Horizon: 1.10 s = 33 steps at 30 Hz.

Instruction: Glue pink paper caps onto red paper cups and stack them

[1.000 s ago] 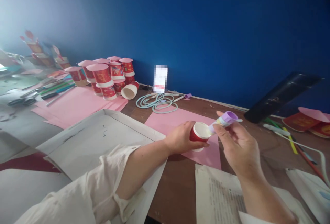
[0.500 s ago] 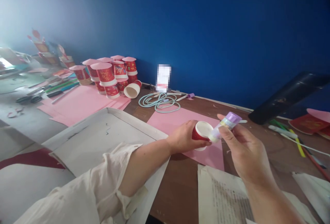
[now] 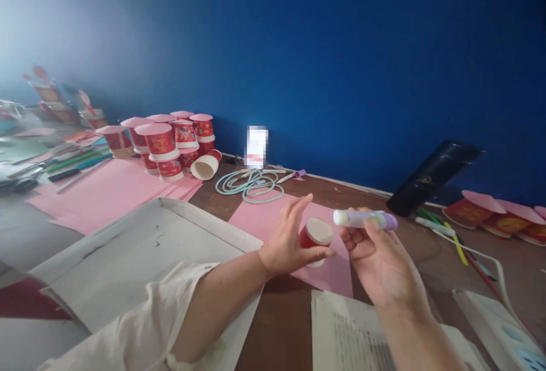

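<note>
My left hand (image 3: 286, 240) cradles a small red paper cup (image 3: 314, 235) turned bottom-up on a pink paper sheet (image 3: 273, 217); the thumb sits under the cup while the fingers lift away, spread. My right hand (image 3: 381, 257) holds a glue stick (image 3: 364, 219) with a purple base, lying level, its white tip pointing left just above and to the right of the cup. The tip is off the cup's white bottom.
A group of red cups with pink lids (image 3: 164, 137) stands at the back left on pink sheets (image 3: 102, 189). A white cardboard tray (image 3: 140, 246) lies left, a coiled cable (image 3: 249, 183) behind, a black flask (image 3: 430, 177) and pens (image 3: 452, 237) right, printed paper (image 3: 354, 337) near me.
The glue stick has lifted off the cup's bottom and swung level. My left fingers have opened away from the cup. The view has shifted slightly.
</note>
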{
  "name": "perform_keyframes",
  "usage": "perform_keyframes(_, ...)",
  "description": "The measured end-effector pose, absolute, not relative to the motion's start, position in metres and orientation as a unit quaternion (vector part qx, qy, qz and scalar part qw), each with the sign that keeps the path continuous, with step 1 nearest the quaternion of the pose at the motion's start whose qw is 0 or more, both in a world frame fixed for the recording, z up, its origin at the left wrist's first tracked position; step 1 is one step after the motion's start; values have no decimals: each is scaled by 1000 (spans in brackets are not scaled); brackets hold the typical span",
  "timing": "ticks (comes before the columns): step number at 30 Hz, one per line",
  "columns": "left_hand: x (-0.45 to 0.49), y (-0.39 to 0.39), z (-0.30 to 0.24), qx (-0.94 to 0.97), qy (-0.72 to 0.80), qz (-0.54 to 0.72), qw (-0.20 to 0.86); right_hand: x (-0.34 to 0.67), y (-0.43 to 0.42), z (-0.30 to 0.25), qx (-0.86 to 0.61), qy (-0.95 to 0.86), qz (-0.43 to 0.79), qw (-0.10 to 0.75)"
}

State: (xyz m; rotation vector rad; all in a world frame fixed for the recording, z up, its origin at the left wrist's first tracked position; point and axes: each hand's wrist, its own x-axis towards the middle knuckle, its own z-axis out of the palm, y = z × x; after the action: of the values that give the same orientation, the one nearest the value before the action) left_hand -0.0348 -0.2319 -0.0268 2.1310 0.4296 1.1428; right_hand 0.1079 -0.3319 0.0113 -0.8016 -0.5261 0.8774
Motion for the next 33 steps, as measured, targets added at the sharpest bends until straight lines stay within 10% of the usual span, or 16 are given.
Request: perform_keyframes(33,-44,-262,-5,619,142,454,626,126,-353,6,-516,-336,386,686)
